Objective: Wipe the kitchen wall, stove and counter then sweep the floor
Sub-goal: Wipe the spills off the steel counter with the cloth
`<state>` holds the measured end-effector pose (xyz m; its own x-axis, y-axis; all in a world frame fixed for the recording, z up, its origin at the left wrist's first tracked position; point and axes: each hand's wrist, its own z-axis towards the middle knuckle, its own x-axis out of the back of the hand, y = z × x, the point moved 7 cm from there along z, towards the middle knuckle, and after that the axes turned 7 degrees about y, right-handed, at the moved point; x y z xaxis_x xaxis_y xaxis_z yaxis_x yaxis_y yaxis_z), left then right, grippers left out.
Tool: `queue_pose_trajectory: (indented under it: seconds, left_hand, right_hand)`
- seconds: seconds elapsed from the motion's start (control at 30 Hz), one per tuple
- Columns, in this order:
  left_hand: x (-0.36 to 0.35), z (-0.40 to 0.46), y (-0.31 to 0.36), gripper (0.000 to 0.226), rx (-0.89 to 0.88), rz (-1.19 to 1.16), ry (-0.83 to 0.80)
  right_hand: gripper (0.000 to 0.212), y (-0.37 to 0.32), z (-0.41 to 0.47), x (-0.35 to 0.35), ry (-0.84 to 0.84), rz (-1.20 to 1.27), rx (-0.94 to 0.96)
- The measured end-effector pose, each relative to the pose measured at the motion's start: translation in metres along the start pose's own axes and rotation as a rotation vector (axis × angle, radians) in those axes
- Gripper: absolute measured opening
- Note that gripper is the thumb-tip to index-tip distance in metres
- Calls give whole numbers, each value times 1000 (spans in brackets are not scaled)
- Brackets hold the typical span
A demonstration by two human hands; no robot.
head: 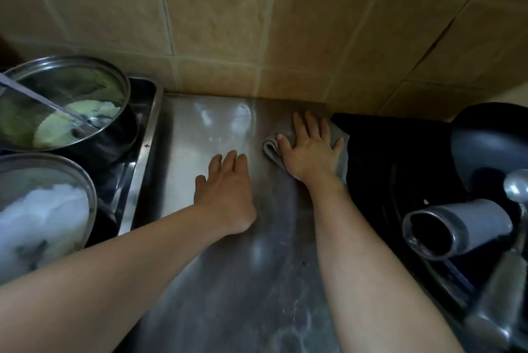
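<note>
Right hand (311,149), fingers spread, presses cloth (340,158) on counter (200,135) between pots (65,101) and sink (400,169).

1. At far left we see a steel pot (65,104) with pale greenish contents under a glass lid (43,101).
2. Below it sits a second lidded pot (43,209), its contents white.
3. At right we make out a dark pan (491,138) and what may be a grey cup (457,227) lying on its side.

Head camera looks steeply down, close above counter (225,281).
</note>
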<state>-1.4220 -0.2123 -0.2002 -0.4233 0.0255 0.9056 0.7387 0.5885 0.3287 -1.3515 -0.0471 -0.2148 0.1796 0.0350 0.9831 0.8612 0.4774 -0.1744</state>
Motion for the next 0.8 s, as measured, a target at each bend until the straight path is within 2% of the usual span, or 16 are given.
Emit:
queue_pose_trajectory:
  seconds: [0.1, 0.27, 0.43, 0.53, 0.7, 0.8]
  left_hand:
    - [-5, -5, 7, 85, -27, -16, -5]
    - [-15, -22, 11, 69, -45, 7, 2]
    - [-22, -43, 5, 65, -56, 60, 14]
    - [-21, -51, -4, 60, -31, 84, 18]
    - [-20, -62, -21, 58, 20, 115, 25]
    - [-23, -76, -25, 55, 37, 123, 5]
  right_hand:
    - [64, 15, -33, 5, -1, -40, -65]
    - [66, 30, -107, 6, -20, -107, -72]
    - [72, 34, -166, 6, -69, -136, -36]
    - [68, 34, -156, 5, -78, -119, -16]
    - [64, 15, -90, 3, -81, -95, 62]
    - [64, 12, -96, 2, -79, -94, 109]
